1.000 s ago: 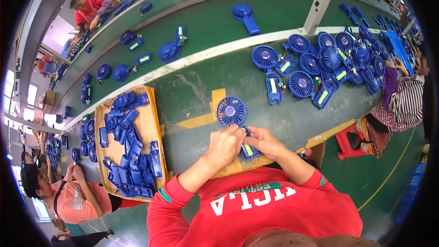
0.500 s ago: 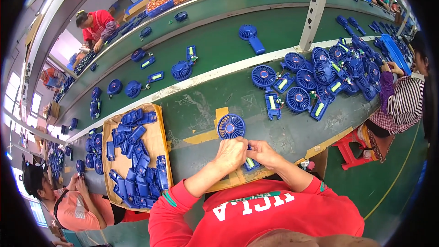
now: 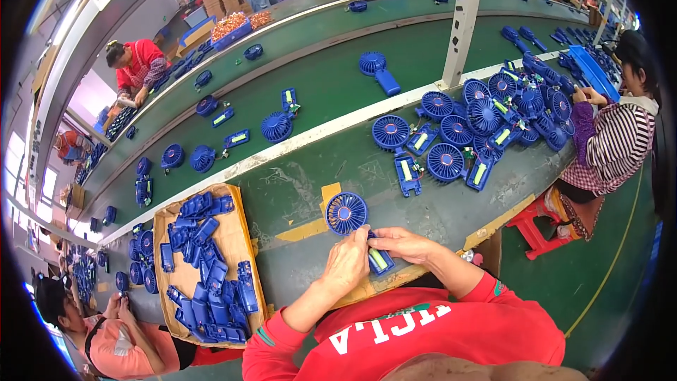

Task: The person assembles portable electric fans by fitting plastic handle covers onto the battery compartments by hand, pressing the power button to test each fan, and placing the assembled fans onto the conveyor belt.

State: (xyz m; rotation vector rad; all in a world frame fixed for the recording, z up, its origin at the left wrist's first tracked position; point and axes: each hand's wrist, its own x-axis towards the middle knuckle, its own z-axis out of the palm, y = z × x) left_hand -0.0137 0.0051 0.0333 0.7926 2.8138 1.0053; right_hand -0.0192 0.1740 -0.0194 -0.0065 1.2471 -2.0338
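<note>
The blue fan [image 3: 346,212] lay on the bench [image 3: 296,187], near its front edge, with the round head pointing away from the person. This head had many thin ribs around a small reddish centre, and its handle was open, so a pale green battery [image 3: 379,259] could be seen inside. The left hand [image 3: 344,259] pinched the upper end of the handle, just below the head, and the right hand [image 3: 403,243] held the handle from the other side; both were narrow, and what was between the fingertips was hidden.

Yellow tape [image 3: 303,231] was stuck beside the head. To the left stood one tray [image 3: 236,234] with many blue shells [image 3: 247,288], too overlapped to be counted. To the right lay one pile of similar fans [image 3: 484,116]; more than eight heads were visible there, several with open handles. Behind the pale rail [image 3: 310,134], one fan with closed handle [image 3: 379,73] rested on the green belt [image 3: 324,74], among other parts.

Large white letters were printed on the red sweater [image 3: 458,335] of the person. One co-worker in stripes [image 3: 624,137] sat at right, near one red stool [image 3: 532,229].
</note>
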